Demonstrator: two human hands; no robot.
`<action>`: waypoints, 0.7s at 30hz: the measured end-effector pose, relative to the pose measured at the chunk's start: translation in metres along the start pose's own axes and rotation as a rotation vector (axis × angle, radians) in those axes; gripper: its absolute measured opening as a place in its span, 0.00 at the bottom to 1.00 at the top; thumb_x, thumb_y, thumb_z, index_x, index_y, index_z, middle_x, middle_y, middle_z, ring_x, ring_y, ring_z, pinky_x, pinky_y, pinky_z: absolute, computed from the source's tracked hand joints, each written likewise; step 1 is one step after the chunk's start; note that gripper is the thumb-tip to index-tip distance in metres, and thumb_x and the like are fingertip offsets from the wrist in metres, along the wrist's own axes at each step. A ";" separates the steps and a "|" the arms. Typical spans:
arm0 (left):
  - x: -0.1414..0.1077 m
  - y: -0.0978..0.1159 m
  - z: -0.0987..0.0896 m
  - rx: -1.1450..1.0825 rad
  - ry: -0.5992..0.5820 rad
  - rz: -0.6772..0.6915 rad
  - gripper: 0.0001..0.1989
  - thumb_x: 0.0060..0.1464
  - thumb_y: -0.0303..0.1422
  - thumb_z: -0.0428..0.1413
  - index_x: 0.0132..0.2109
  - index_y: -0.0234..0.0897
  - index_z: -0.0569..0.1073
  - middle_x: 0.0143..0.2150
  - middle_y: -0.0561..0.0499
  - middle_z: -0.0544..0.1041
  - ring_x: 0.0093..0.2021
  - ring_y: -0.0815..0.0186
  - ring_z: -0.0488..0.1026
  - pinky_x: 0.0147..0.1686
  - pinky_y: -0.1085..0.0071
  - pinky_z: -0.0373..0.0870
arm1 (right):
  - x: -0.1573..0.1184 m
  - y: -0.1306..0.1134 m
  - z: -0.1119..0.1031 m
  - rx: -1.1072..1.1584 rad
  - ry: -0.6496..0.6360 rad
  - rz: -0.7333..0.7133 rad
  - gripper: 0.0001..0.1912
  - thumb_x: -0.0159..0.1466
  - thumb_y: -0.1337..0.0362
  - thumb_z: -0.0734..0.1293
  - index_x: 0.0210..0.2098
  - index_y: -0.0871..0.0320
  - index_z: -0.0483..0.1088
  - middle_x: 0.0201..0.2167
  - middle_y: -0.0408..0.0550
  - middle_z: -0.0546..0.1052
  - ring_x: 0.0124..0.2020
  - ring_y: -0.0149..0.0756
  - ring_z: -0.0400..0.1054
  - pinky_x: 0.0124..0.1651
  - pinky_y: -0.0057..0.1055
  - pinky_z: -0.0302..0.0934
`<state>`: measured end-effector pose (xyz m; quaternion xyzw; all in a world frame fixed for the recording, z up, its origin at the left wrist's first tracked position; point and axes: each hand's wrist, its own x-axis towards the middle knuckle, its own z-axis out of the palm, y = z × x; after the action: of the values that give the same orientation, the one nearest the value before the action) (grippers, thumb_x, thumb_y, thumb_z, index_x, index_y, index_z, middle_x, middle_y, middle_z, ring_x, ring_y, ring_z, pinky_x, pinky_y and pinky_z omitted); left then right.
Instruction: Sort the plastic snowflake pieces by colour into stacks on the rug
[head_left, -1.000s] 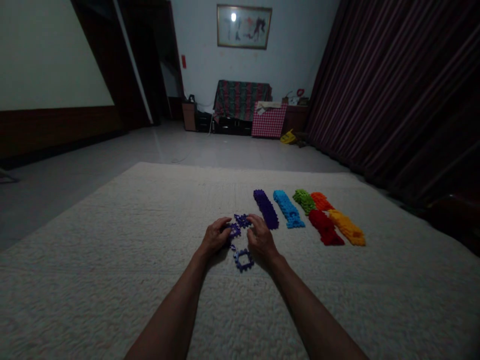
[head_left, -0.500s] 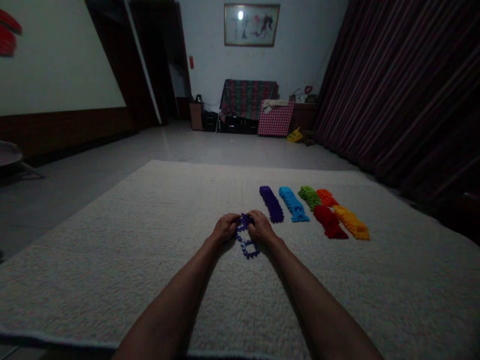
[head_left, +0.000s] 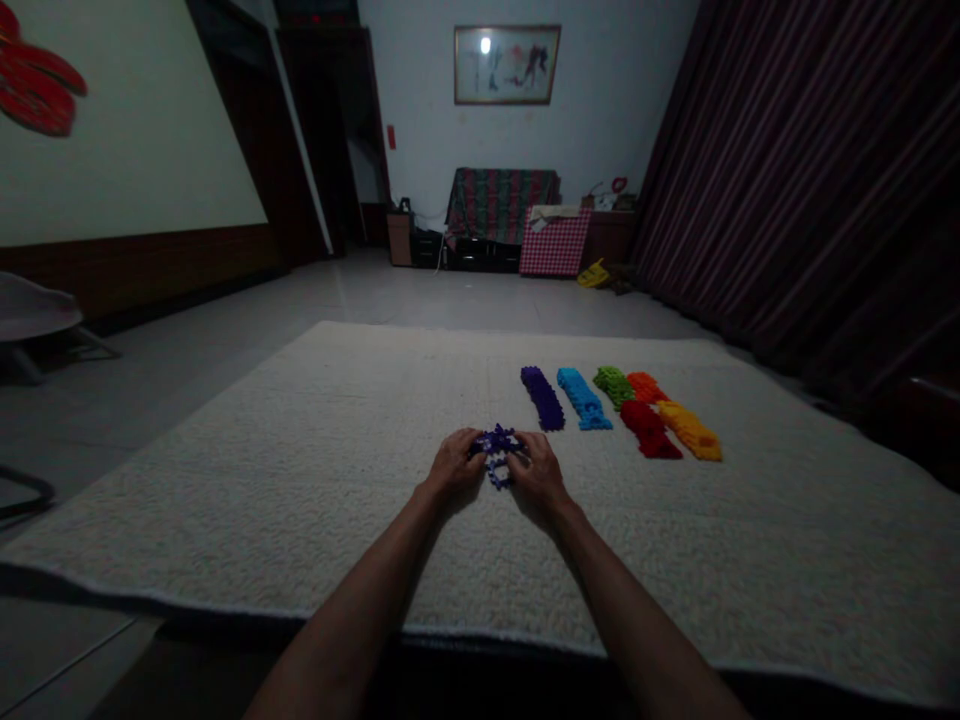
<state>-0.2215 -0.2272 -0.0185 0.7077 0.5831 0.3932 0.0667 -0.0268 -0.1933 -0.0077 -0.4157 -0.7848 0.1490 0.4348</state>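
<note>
Between my hands is a cluster of purple interlocking puzzle pieces (head_left: 496, 438) with notched edges. My left hand (head_left: 456, 462) is closed on its left side, fingertips at the top edge. My right hand (head_left: 537, 468) grips its right side, thumb pointing inward. Below the held part, a square purple frame piece (head_left: 499, 474) with an open middle shows between the hands; whether it is joined to the rest I cannot tell. Past my right hand lies a long row of dark purple pieces (head_left: 543, 400), packed together on the pale mat (head_left: 360, 450).
Right of the purple row lie rows of blue pieces (head_left: 583, 398), green pieces (head_left: 615, 386), orange pieces (head_left: 646, 387), red pieces (head_left: 649, 430) and yellow pieces (head_left: 690, 432). A chair (head_left: 37, 308) stands at the left. The mat's near edge (head_left: 480, 635) runs before me.
The view has tilted and shifted. My hands have turned the purple pieces; the upper part now lies flatter and wider, and the square frame sits closer beneath it.
</note>
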 end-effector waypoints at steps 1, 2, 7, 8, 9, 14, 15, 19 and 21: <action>-0.002 0.001 0.001 0.017 0.005 0.013 0.21 0.53 0.30 0.57 0.55 0.36 0.73 0.55 0.42 0.76 0.58 0.57 0.71 0.61 0.58 0.65 | -0.005 -0.004 -0.001 -0.003 0.012 0.012 0.19 0.58 0.63 0.65 0.49 0.60 0.71 0.45 0.55 0.73 0.49 0.43 0.68 0.55 0.40 0.63; -0.003 0.001 0.002 0.033 0.010 0.019 0.21 0.53 0.30 0.57 0.55 0.36 0.73 0.55 0.42 0.76 0.58 0.57 0.70 0.61 0.58 0.65 | -0.009 -0.008 -0.003 -0.014 0.009 0.017 0.19 0.59 0.62 0.65 0.49 0.60 0.71 0.44 0.55 0.73 0.49 0.43 0.68 0.54 0.40 0.64; -0.004 0.002 0.004 0.075 0.035 -0.019 0.19 0.54 0.30 0.56 0.53 0.38 0.75 0.56 0.43 0.76 0.58 0.58 0.70 0.60 0.57 0.65 | -0.023 -0.031 -0.008 -0.168 -0.088 -0.032 0.25 0.57 0.57 0.69 0.52 0.59 0.69 0.45 0.54 0.72 0.47 0.45 0.66 0.53 0.43 0.62; -0.004 0.002 0.004 0.073 0.041 -0.024 0.18 0.54 0.29 0.56 0.53 0.38 0.75 0.55 0.43 0.76 0.58 0.58 0.71 0.60 0.58 0.66 | -0.024 -0.035 -0.008 -0.202 -0.105 -0.038 0.26 0.56 0.57 0.70 0.52 0.59 0.68 0.45 0.54 0.72 0.47 0.46 0.65 0.53 0.43 0.61; -0.003 0.002 0.003 0.070 0.049 -0.028 0.18 0.53 0.29 0.56 0.52 0.38 0.75 0.54 0.42 0.76 0.57 0.58 0.71 0.60 0.58 0.66 | -0.025 -0.037 -0.008 -0.228 -0.119 -0.040 0.28 0.55 0.57 0.70 0.53 0.59 0.68 0.46 0.55 0.72 0.47 0.47 0.65 0.53 0.44 0.61; -0.003 0.005 0.000 0.061 0.047 -0.016 0.17 0.53 0.27 0.55 0.50 0.35 0.76 0.52 0.42 0.78 0.55 0.58 0.73 0.59 0.59 0.66 | -0.026 -0.038 -0.007 -0.251 -0.143 -0.048 0.24 0.55 0.61 0.69 0.51 0.59 0.68 0.45 0.55 0.72 0.47 0.46 0.64 0.52 0.43 0.60; -0.002 0.006 -0.001 0.060 0.041 -0.013 0.17 0.52 0.27 0.55 0.50 0.35 0.76 0.52 0.42 0.78 0.55 0.58 0.73 0.59 0.59 0.66 | -0.025 -0.036 -0.007 -0.235 -0.145 -0.050 0.24 0.55 0.62 0.68 0.51 0.59 0.69 0.44 0.55 0.72 0.47 0.46 0.65 0.52 0.44 0.60; -0.002 0.008 -0.003 0.051 0.050 -0.021 0.17 0.51 0.27 0.55 0.49 0.37 0.76 0.50 0.44 0.78 0.53 0.59 0.73 0.58 0.60 0.67 | -0.023 -0.031 -0.008 -0.092 -0.120 -0.044 0.25 0.55 0.66 0.67 0.53 0.60 0.67 0.45 0.54 0.72 0.48 0.45 0.66 0.54 0.43 0.62; -0.002 0.008 -0.004 0.042 0.054 -0.024 0.17 0.51 0.27 0.55 0.49 0.38 0.76 0.49 0.45 0.79 0.52 0.60 0.74 0.57 0.62 0.68 | -0.020 -0.029 -0.009 0.016 -0.077 -0.026 0.27 0.55 0.66 0.67 0.55 0.59 0.66 0.48 0.54 0.71 0.50 0.44 0.66 0.55 0.42 0.63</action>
<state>-0.2177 -0.2326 -0.0117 0.6909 0.6013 0.3992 0.0410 -0.0288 -0.2277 0.0034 -0.3961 -0.8051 0.1654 0.4093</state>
